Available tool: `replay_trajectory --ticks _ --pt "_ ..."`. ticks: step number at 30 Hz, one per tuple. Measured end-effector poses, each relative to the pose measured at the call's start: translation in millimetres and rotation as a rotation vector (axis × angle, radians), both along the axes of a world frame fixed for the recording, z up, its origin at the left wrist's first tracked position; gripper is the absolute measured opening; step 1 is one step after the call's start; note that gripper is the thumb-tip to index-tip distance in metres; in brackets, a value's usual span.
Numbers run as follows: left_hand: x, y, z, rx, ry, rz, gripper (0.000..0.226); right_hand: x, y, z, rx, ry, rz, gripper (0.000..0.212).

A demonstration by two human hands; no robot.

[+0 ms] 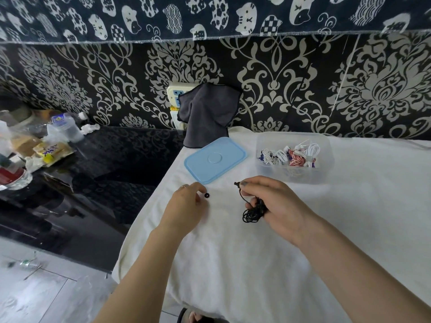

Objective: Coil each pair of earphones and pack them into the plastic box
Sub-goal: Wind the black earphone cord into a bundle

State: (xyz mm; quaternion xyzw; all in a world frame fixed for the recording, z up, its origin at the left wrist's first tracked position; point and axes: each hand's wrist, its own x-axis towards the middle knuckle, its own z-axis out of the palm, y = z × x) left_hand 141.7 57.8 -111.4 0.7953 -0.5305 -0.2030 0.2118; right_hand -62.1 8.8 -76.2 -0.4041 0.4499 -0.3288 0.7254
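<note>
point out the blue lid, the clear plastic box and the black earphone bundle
flat light-blue plastic lid [215,159], head view, on the raised circle at its centre
clear rectangular plastic box [292,177], head view, on its near front wall
coiled black earphone cable bundle [251,215], head view, on the loops hanging below the right hand's fingers

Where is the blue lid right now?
The blue lid lies flat on the white cloth, just left of the plastic box and in front of the dark cloth.

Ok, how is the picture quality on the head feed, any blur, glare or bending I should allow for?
Head view: soft daylight, weak shadows; the white cloth is nearly washed out; the black tabletop mirrors the wallpaper; left edge and floor smeared; wide-angle bending tilts the walls; the hands, black earphones and box are sharp.
</note>
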Motion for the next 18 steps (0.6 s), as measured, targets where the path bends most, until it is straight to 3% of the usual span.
replay_trajectory --ticks 7,13,18 --pt "-8.6 -6.7 -2.4 -0.064 -0.025 -0.035 0.013 -4.7 0.7 1.2 -0.164 0.242 0.013 0.007" --pt "-34.6 -8.6 27.1 -0.180 0.380 -0.094 0.013 -6.4 2.3 11.6 -0.231 0.176 0.012 0.009" --pt "-50.5 -4.7 49.9 -0.250 0.561 -0.170 0.009 -11.7 1.2 15.4 -0.255 0.137 -0.007 0.011"
